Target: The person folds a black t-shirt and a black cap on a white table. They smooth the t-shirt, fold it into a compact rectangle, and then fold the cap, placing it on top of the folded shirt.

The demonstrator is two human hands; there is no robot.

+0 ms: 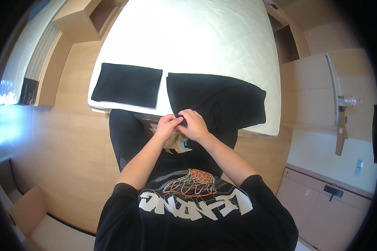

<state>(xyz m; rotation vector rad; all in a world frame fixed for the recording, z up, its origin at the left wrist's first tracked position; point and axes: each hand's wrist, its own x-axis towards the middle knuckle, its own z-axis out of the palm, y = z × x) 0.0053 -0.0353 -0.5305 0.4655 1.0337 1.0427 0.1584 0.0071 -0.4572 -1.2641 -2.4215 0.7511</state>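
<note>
We see a mattress point(188, 37) in smooth white fabric with a faint quilted pattern, its far part glaring with light, its near corners rounded. On it lie two pieces of matte black cloth, dense and plain, with hardly any texture we can make out. The folded cloth point(127, 85) is a flat, crisp rectangle just inside the near left corner, its long side close along the near edge. The spread cloth point(220, 98) is looser and wider, with a curved far side and a blunt end toward the near right corner.

Both hands are bare and meet at the middle of the near edge. We find the left grip point(166, 126) closed to a pinch, thumb and fingertips together on the left border of the spread cloth. The right grip point(195, 126) is closed over the same spot, fingers curled and tips almost touching the left ones.

The spread cloth lies mostly flat, softly rumpled near the hands, and reaches the near edge; where it meets the black trousers point(127, 129) we cannot tell exactly. Below, we see pale, smooth wood-look floor point(75, 146) and a black T-shirt point(188, 230) with a basketball-hoop print.
</note>
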